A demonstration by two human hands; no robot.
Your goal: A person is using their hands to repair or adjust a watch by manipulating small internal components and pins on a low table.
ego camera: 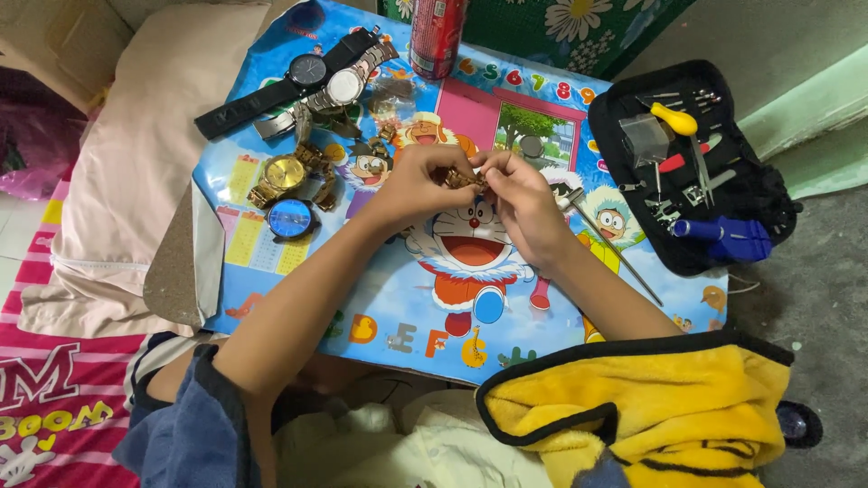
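Observation:
My left hand point(411, 185) and my right hand point(523, 206) meet over the middle of a small table with a bright cartoon top point(380, 298). Between their fingertips they pinch a small gold-coloured metal piece point(464, 179), which looks like part of a watch band; most of it is hidden by my fingers. Left of my hands lie a gold watch point(284, 173) and a blue-faced watch point(291, 218). Further back rest a black-strapped watch point(306, 70) and a silver watch point(347, 84).
A black tool roll point(759, 194) with small screwdrivers, a yellow blower and tweezers lies at the right. A thin metal tool point(615, 248) rests beside my right wrist. A red can point(436, 36) stands at the table's far edge. A yellow-black cloth point(642, 407) covers the near right corner.

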